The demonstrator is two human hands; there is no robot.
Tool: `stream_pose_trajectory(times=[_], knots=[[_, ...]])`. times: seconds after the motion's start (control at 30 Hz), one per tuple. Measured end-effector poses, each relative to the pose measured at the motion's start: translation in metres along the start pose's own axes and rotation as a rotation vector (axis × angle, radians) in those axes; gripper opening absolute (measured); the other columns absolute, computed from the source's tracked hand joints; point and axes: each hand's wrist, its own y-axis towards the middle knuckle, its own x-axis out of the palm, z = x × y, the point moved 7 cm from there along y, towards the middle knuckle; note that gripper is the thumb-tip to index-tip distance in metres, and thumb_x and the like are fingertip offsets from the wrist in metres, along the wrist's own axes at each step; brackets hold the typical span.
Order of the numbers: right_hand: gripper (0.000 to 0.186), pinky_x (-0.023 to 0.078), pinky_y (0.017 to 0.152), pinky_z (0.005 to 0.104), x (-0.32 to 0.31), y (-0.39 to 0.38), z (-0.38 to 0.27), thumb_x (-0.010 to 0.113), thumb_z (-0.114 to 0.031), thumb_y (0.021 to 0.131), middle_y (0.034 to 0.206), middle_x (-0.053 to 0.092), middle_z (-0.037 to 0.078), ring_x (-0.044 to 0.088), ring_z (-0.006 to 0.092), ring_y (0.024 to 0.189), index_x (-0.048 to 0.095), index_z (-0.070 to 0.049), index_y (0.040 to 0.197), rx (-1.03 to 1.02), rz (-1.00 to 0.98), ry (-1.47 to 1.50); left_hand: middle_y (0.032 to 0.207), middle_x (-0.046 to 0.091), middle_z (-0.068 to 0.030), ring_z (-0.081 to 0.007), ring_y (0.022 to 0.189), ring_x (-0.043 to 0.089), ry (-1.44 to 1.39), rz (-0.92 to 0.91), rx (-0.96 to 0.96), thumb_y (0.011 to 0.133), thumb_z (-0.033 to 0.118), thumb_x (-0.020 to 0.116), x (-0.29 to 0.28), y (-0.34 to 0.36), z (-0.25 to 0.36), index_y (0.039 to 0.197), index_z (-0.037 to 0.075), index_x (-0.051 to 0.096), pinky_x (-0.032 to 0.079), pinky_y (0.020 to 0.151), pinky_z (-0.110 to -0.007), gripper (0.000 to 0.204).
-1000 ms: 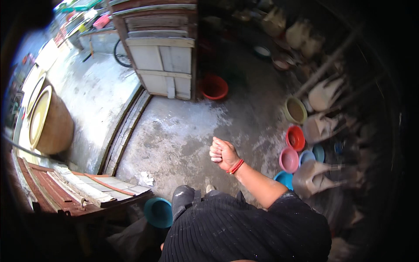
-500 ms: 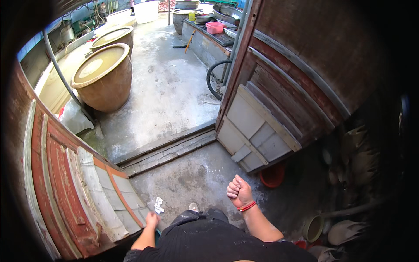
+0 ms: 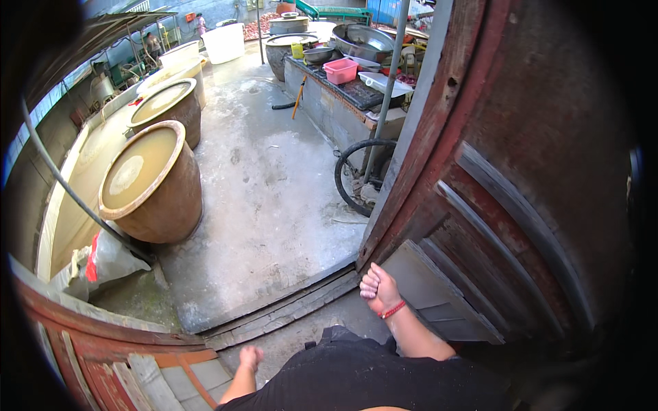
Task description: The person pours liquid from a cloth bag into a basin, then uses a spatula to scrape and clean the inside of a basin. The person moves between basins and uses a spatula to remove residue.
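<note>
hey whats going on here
Someone is at the threshold between two wooden doors, facing a yard. Their right hand, above a red bracelet, is curled into a fist; the left hand, blurred, looks curled too. Nothing shows in either. Outside, large liquid-filled vats stand on the left, and a pink basin sits on the right.

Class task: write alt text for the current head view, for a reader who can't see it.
A person's left hand and fisted right hand, wearing a red bracelet, are held out before a threshold. Beyond it, large brown pots of cloudy liquid stand along the left of a concrete yard.
</note>
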Motion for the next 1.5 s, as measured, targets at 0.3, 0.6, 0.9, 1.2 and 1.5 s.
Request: stream_pose_trajectory(times=[0.3, 0.6, 0.9, 1.2, 1.5], knots=[[0.047, 0.026, 0.044, 0.0249, 0.147, 0.334, -0.104, 0.052, -0.034, 0.106, 0.057, 0.031, -0.006, 0.028, 0.0093, 0.049, 0.039, -0.019, 0.064, 0.061, -0.123, 0.039, 0.084, 0.064, -0.0134, -0.0227, 0.063, 0.060, -0.174, 0.219, -0.582, 0.098, 0.015, 0.051, -0.011, 0.027, 0.028, 0.105, 0.009, 0.059, 0.052, 0.057, -0.037, 0.013], [0.048, 0.028, 0.045, 0.0251, 0.293, 0.518, -0.228, 0.053, -0.036, 0.106, 0.056, 0.030, -0.007, 0.031, 0.0096, 0.048, 0.038, -0.020, 0.063, -0.044, 0.010, 0.143, 0.091, 0.061, -0.0132, -0.0240, 0.065, 0.056, -0.319, 0.415, -0.697, 0.098, 0.013, 0.048, -0.045, 0.221, 0.339, 0.113, 0.015, 0.058, 0.052, 0.058, -0.041, 0.018], [0.053, 0.030, 0.044, 0.0248, 0.350, 0.626, -0.338, 0.048, -0.035, 0.108, 0.053, 0.031, -0.005, 0.032, 0.0102, 0.047, 0.037, -0.018, 0.059, -0.176, 0.077, 0.117, 0.102, 0.067, -0.0093, -0.0176, 0.088, 0.068, -0.284, -0.113, 0.665, 0.106, 0.019, 0.052, 0.163, 0.335, 1.118, 0.124, 0.002, 0.055, 0.057, 0.077, -0.030, 0.025], [0.049, 0.027, 0.044, 0.0249, 0.361, 0.841, -0.476, 0.053, -0.034, 0.105, 0.056, 0.029, -0.006, 0.031, 0.0095, 0.049, 0.035, -0.020, 0.061, -0.201, 0.231, 0.161, 0.098, 0.068, -0.0084, -0.0187, 0.082, 0.066, 0.027, -0.401, 0.324, 0.102, 0.024, 0.059, 0.368, 0.460, 1.111, 0.123, 0.006, 0.058, 0.057, 0.073, -0.033, 0.028], [0.051, 0.028, 0.044, 0.0242, 0.399, 1.033, -0.640, 0.051, -0.034, 0.107, 0.055, 0.031, -0.006, 0.031, 0.0086, 0.049, 0.036, -0.019, 0.060, -0.303, 0.229, 0.130, 0.088, 0.065, -0.0112, -0.0199, 0.075, 0.064, 0.135, 0.088, -0.505, 0.101, 0.020, 0.058, 0.265, 0.504, 1.004, 0.117, 0.003, 0.058, 0.056, 0.069, -0.033, 0.023]])
